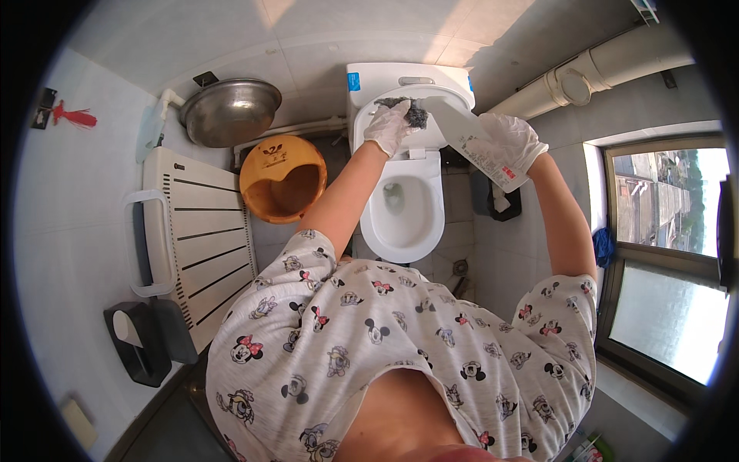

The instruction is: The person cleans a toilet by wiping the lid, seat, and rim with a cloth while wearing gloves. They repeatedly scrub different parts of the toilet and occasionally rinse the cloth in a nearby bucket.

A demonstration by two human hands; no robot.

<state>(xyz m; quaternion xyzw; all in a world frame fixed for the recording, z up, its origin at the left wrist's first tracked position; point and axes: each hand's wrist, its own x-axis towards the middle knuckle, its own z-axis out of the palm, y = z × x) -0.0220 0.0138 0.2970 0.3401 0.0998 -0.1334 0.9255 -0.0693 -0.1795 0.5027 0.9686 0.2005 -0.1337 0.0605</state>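
Observation:
My left hand (pixel 391 128), in a translucent disposable glove, grips a dark grey scouring pad (pixel 415 114) in front of the raised toilet lid (pixel 378 104). My right hand (pixel 511 144), gloved the same way, holds a white plastic bottle (pixel 470 141) tilted, its narrow top end at the pad and its base towards the lower right. The bottle bears printed writing. Below both hands is the white toilet bowl (pixel 404 211), open, with a little water in it. Behind the lid stands the cistern (pixel 364 72) with its flush button on top.
To the left are a wooden bucket (pixel 283 213), a steel basin (pixel 231 112) against the wall and a slatted white panel (pixel 213 242). A dark waste bin (pixel 482 190) stands right of the toilet. A thick pipe (pixel 623 58) and a window (pixel 664 254) are on the right wall.

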